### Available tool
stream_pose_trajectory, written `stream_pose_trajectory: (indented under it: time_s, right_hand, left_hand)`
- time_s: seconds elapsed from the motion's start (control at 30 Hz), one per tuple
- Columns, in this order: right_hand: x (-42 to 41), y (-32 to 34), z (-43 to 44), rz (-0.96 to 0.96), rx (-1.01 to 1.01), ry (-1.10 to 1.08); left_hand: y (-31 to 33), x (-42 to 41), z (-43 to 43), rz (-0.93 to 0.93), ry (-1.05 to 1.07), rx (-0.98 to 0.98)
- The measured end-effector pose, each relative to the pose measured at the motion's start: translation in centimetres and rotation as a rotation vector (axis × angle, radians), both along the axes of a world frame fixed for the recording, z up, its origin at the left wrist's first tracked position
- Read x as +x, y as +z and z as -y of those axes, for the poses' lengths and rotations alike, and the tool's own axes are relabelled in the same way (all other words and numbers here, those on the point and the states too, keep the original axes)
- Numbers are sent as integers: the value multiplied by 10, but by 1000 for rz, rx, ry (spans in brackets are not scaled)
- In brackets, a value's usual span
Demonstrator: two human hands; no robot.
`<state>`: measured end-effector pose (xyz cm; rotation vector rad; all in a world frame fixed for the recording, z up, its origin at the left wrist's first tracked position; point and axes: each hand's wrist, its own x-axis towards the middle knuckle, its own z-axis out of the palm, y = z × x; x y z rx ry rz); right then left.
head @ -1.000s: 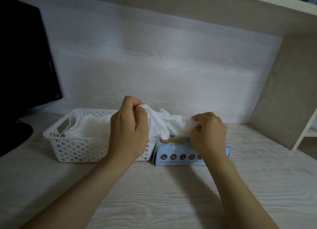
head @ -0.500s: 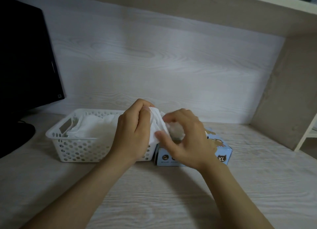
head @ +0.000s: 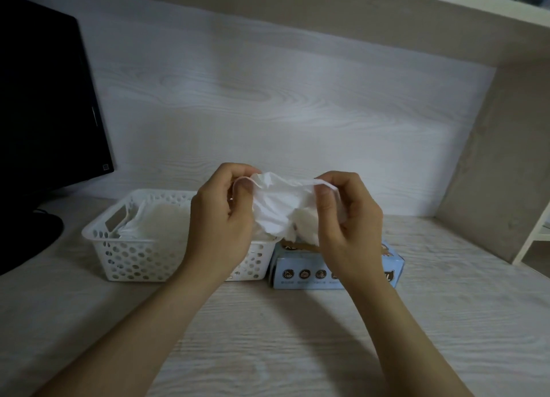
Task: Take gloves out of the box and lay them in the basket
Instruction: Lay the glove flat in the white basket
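Observation:
A crumpled white glove hangs in the air above the gap between basket and box. My left hand pinches its left edge and my right hand pinches its right edge. Below my right hand stands the light blue glove box, with more white material showing at its top opening. The white perforated basket sits to the left of the box, touching it, and holds a flat pile of white gloves. My left hand hides the basket's right part.
A black monitor on its stand fills the far left. A pale wooden back wall and a shelf overhead close the desk in. A side panel rises at the right, with a white frame beyond it.
Both hands rose and spread apart with the glove stretched between them. My right hand shifted from the glove's middle to its right edge. The glove has lifted off the box.

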<state>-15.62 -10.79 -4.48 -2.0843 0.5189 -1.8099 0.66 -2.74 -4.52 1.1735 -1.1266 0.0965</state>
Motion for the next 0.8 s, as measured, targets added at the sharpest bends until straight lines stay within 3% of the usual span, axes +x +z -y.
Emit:
stream_pose_trajectory:
  time_s: [0.17, 0.3, 0.47, 0.8]
  right_hand:
    - [0, 6, -5, 105, 255, 170]
    - [-2, 6, -2, 50, 413, 271]
    - [-1, 2, -3, -127, 458, 234]
    - [16, 1, 5, -166, 433, 86]
  left_hand:
    - [3, -4, -1, -100, -127, 36]
    - [6, 0, -5, -95, -173, 47]
    - [9, 4, -7, -77, -33, 36]
    - [14, 22, -5, -227, 75, 76]
